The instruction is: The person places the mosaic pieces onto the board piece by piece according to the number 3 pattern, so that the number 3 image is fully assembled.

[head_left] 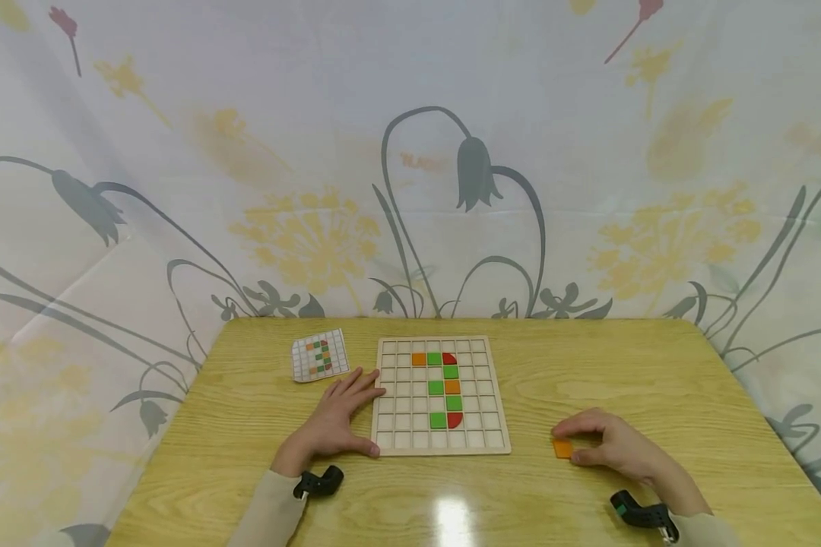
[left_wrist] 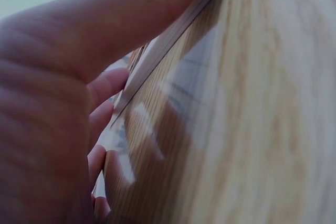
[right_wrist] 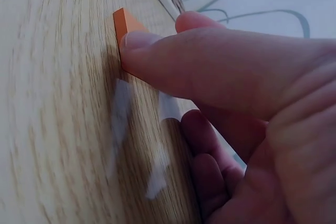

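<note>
A wooden grid board (head_left: 391, 441) lies mid-table, with green, orange and red tiles in some of its squares. At its left edge my left hand (head_left: 333, 422) rests with spread fingers, the thumb at the lower left corner. In the left wrist view, the thumb (left_wrist: 121, 17) lies along the board's rim (left_wrist: 152, 59). Well to the right of the board, my right hand (head_left: 612, 441) pinches an orange square tile (head_left: 562, 448) between thumb and fingers. The right wrist view shows this orange tile (right_wrist: 122, 24) low at the wood surface, partly hidden by the thumb (right_wrist: 157, 56).
A small paper card (head_left: 320, 355) printed with a grid and a coloured pattern lies left of the board, just beyond the left hand. Behind the wooden table (head_left: 588, 357) hangs a flower-patterned cloth (head_left: 315, 152). Each wrist wears a black camera mount.
</note>
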